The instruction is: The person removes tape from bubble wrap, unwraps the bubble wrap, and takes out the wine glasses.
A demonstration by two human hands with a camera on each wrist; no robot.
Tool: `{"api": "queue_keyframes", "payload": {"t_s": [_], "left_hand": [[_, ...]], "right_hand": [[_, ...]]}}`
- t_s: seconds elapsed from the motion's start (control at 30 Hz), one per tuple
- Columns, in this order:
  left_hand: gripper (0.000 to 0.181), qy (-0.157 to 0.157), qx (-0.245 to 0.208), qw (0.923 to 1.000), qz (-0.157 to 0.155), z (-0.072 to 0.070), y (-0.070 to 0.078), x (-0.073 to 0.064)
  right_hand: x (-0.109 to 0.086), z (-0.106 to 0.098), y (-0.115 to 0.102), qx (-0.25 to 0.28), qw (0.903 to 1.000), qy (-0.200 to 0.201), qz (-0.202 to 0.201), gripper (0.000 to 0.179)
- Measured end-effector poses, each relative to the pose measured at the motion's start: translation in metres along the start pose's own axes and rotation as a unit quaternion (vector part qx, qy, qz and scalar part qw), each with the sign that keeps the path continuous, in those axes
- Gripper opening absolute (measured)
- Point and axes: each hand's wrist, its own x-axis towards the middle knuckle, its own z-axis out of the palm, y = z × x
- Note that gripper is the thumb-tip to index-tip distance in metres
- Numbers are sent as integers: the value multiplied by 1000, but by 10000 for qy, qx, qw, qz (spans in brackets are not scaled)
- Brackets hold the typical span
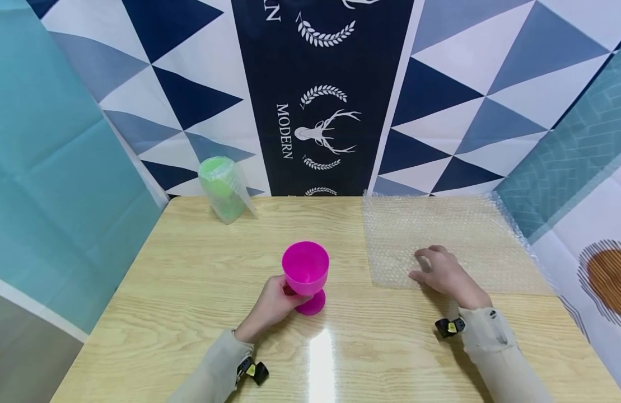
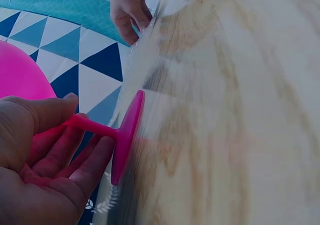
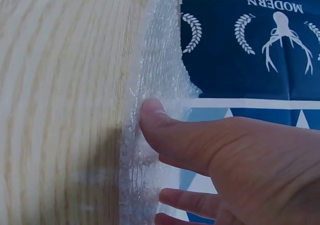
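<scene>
the pink cup (image 1: 306, 268) stands upright on the bench (image 1: 154, 336), mouth up, and serves as the landmark here. the left hand (image 1: 276, 302), at its near left side, grips the stem (image 2: 97, 127) between thumb and fingers just under the bowl (image 2: 20, 75); that narrow part probably gives the surest hold and keeps the cup from tipping. the foot (image 2: 129, 135) lies flat toward the bench, though whether its full weight rests there i cannot tell.

to the right of the cup, the right hand (image 1: 443, 272) is over the near left part of the bubble wrap (image 1: 466, 224), thumb and fingers apart, pinching nothing; this may be to steady the sheet. the sheet lies spread to the right of the cup and beyond it, likely so its whole face is within reach.

beyond the cup and to its left, a green cup (image 1: 222, 187) sits in clear wrapping (image 1: 247, 206), perhaps set there to be out of the way.
</scene>
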Motion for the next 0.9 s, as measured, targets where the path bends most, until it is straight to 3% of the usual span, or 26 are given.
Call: {"api": "queue_keyframes", "payload": {"t_s": [0.37,0.67,0.9], "left_hand": [[38,149,-6,9999,-47,1,0,-2],[35,111,227,9997,9,-2,2,-1],[34,65,100,9999,35,1,1,-2]], "right_hand": [[-2,1,0,72,9999,38,-123,59],[-5,-1,-3,-191,9995,-40,-248,62],[-7,-6,-1,65,9996,2,-274,59]]}}
